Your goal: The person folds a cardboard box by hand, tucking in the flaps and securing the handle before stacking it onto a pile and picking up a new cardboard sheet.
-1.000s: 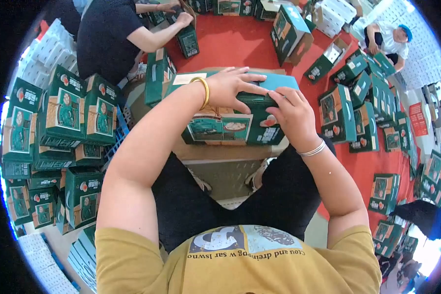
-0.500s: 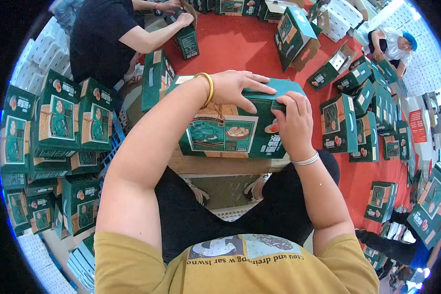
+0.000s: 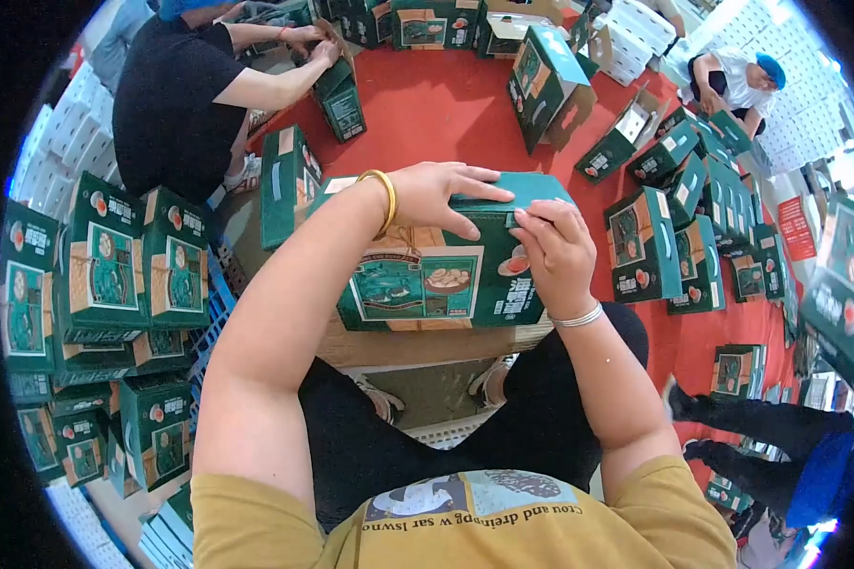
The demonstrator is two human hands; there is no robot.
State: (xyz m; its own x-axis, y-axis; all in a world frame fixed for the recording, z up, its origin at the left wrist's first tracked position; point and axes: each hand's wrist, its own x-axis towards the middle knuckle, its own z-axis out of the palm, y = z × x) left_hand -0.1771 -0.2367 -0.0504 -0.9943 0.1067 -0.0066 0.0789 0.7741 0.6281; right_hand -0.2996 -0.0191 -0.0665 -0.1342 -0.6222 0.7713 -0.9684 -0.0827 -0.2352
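A green printed carton (image 3: 417, 284) with a picture panel lies on its side in front of me, on a brown cardboard surface (image 3: 427, 349) near my knees. My left hand (image 3: 443, 197), with a gold bangle at the wrist, rests on the carton's upper edge with its fingers spread. At the right end of that edge, my right hand (image 3: 560, 248) pinches the carton's flap edge between thumb and fingers. A silver bangle circles that wrist. What lies inside the carton is hidden.
Green cartons are stacked at left (image 3: 104, 256) and grouped at right (image 3: 643, 242) on the red floor covering (image 3: 427, 104). A co-worker in black (image 3: 176, 104) handles a carton at upper left. Another person in a blue cap (image 3: 738, 90) squats at upper right.
My right fingers have drawn together into a pinch at the carton's edge. The view has shifted slightly. At far right, a person's legs and a carton have moved.
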